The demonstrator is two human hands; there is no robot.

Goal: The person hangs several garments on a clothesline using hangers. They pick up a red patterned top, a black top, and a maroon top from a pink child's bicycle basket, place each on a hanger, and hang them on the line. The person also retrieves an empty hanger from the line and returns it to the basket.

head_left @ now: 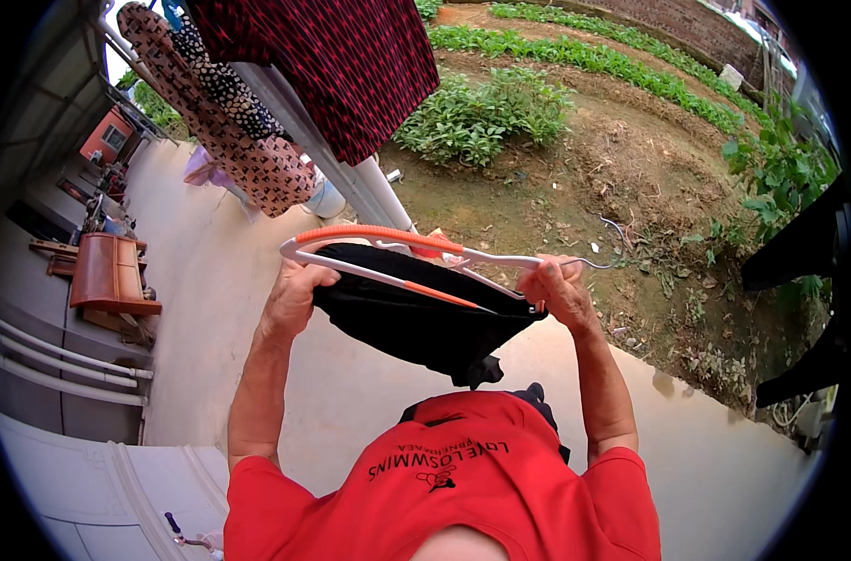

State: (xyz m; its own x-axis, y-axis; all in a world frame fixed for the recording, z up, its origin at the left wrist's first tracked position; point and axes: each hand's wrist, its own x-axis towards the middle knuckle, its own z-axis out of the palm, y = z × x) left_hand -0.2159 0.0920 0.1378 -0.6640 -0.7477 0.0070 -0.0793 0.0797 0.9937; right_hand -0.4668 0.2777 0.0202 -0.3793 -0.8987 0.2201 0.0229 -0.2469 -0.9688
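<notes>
A white clothes hanger with orange ribbed grips [379,234] is stretched out in front of my chest, its metal hook pointing right. Below it hangs a black garment [425,332], bunched and with its upper edge pulled wide; one hanger arm runs across its opening. At the left, my left hand [297,292] is closed with the thumb pressed on the garment's edge, beside the hanger's rounded end. My right hand [561,288] is closed round the hanger near the hook, and the garment's right corner lies against its fingers. What kind of garment it is cannot be made out.
Beyond the hands stands a pale pole [381,192], with a dark red patterned cloth [351,75] and a pink patterned garment [220,117] hanging near it. A brown wooden cabinet [108,271] stands at the left. Garden soil with leafy plants [486,117] borders the concrete floor [201,327].
</notes>
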